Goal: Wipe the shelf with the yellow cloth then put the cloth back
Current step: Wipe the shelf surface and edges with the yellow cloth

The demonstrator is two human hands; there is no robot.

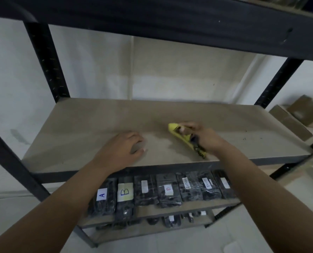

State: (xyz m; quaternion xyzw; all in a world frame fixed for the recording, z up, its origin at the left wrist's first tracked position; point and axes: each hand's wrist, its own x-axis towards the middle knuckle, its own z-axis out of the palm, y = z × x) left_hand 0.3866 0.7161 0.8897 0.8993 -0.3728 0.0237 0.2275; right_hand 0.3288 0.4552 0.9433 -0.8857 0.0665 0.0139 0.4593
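Nearest the camera, two bare forearms reach up and forward from the bottom corners of the view. Below them, on a lower board of the rack, a row of dark wrapped packs [167, 190] stands side by side, several with white labels; one reads "A", the next "B", and the writing on the others is too small or blurred to read. A further board beneath carries more dark packs, mostly hidden.

Above these is the shelf [97, 125], a pale grey-brown board in a dark metal frame. The left hand [123, 147] rests on it near the front edge, palm down, fingers loosely bent and holding nothing. Just to its right, apart from it, the right hand [201, 136] grips the yellow cloth [181, 134], fingers curled round it. The cloth is bunched into a narrow strip with dark printed marks at its near end; it lies low against the board right of the middle, its yellow tip pointing away and left. A few dark specks dot the board further right.

Behind the shelf stands a pale wall. Off to the right, beyond the rack's upright, lie brown cardboard boxes [302, 112]. Overhead runs the dark edge of the next board up.
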